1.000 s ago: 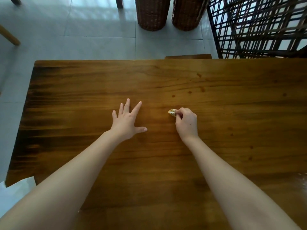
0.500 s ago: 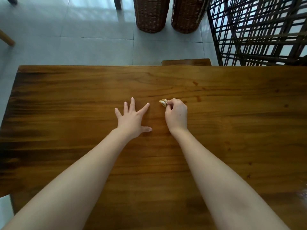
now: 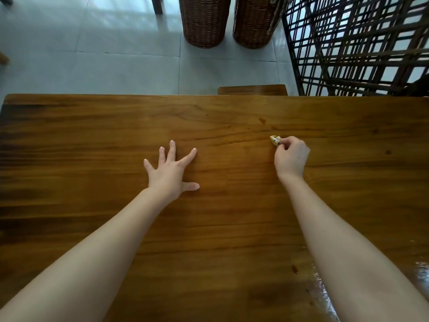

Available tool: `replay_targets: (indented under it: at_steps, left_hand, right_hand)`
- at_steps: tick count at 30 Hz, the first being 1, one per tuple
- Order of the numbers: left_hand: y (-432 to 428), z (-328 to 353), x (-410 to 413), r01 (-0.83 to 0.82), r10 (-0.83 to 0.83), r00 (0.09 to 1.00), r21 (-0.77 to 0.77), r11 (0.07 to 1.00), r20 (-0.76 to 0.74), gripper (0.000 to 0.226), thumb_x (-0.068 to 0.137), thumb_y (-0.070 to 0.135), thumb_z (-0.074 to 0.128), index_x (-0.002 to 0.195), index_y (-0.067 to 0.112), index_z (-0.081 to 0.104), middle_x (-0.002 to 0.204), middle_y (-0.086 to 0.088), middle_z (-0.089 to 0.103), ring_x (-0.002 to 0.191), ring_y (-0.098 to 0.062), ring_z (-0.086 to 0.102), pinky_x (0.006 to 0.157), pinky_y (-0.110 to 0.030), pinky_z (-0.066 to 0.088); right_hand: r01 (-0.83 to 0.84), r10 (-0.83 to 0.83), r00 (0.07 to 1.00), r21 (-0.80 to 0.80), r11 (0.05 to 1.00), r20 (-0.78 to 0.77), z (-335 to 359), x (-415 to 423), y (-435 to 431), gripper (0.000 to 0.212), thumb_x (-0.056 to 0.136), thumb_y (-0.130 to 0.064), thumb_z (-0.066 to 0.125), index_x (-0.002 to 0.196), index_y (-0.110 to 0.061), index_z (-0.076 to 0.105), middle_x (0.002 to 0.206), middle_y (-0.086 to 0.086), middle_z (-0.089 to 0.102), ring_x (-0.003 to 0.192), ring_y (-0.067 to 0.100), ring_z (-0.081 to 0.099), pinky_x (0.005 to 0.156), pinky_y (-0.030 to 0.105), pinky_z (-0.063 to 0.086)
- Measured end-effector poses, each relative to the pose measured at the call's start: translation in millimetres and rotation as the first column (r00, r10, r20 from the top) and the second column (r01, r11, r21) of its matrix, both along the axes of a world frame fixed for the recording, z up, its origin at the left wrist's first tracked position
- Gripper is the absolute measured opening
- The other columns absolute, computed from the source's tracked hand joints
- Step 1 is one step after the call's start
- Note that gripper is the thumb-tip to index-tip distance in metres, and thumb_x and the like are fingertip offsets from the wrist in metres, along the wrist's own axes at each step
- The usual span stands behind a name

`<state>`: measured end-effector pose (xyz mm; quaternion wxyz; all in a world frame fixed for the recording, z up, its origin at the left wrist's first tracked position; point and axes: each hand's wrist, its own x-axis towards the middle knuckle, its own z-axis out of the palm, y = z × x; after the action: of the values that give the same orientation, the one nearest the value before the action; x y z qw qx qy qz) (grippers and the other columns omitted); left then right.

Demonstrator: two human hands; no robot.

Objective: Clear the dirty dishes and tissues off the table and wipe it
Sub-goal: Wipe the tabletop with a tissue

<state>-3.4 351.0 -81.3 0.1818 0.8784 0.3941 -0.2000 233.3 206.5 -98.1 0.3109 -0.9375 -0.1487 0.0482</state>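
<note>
A dark wooden table (image 3: 92, 126) fills most of the view. My left hand (image 3: 170, 171) lies flat on it near the middle, palm down, fingers spread, holding nothing. My right hand (image 3: 291, 158) is farther right, fingers pinched on a small crumpled, stained tissue wad (image 3: 275, 140) pressed against the tabletop. Small dark spots (image 3: 262, 120) mark the wood just beyond the wad. No dishes are in view.
A wet, shiny patch (image 3: 325, 296) shows on the table at the near right. Past the far edge are a wooden chair top (image 3: 252, 90), two wicker baskets (image 3: 204, 22) on the tiled floor and a dark lattice screen (image 3: 357, 43) at the right.
My right hand has slid the tissue wad to the right across the table, away from my left hand. The left hand has stayed flat in place. The view has shifted slightly.
</note>
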Motion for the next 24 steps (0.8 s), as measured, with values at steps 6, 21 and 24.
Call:
replay_targets:
  at_steps: [6,21,24]
  left_hand:
    - [0.0,13.6,15.4,-0.018,0.02,0.996,0.018,1.0,-0.088,0.102,0.07,0.053,0.075,0.149,0.046,0.011,0.16,-0.012,-0.006,0.146,-0.038,-0.001,0.109,-0.067,0.004]
    - [0.9,22.1,25.2,-0.011,0.011,0.985,0.001,1.0,-0.175,0.104,0.069,0.053,0.076,0.15,0.043,0.011,0.16,-0.015,-0.003,0.146,-0.04,0.003,0.11,-0.066,0.005]
    - [0.9,22.1,23.9,-0.008,0.008,0.985,-0.002,1.0,-0.171,0.104,0.069,0.052,0.076,0.15,0.042,0.011,0.16,-0.016,-0.004,0.146,-0.04,0.003,0.11,-0.066,0.005]
  right_hand:
    - [-0.3,0.301,0.953,0.04,0.953,-0.024,-6.4,-50.2,36.2,0.019,0.09,-0.002,0.053,0.099,-0.007,0.068,0.096,0.005,0.066,0.084,0.009,0.055,0.072,0.011,0.041]
    - [-0.279,0.284,0.958,0.121,0.953,-0.029,-6.6,-37.3,79.7,0.018,0.091,-0.003,0.054,0.101,-0.005,0.068,0.099,0.008,0.067,0.091,0.015,0.06,0.073,0.015,0.044]
    - [-0.15,0.154,0.988,0.096,0.984,-0.03,-6.0,-2.0,50.7,0.02,0.09,-0.003,0.055,0.103,-0.006,0.069,0.101,0.008,0.068,0.095,0.016,0.063,0.077,0.015,0.044]
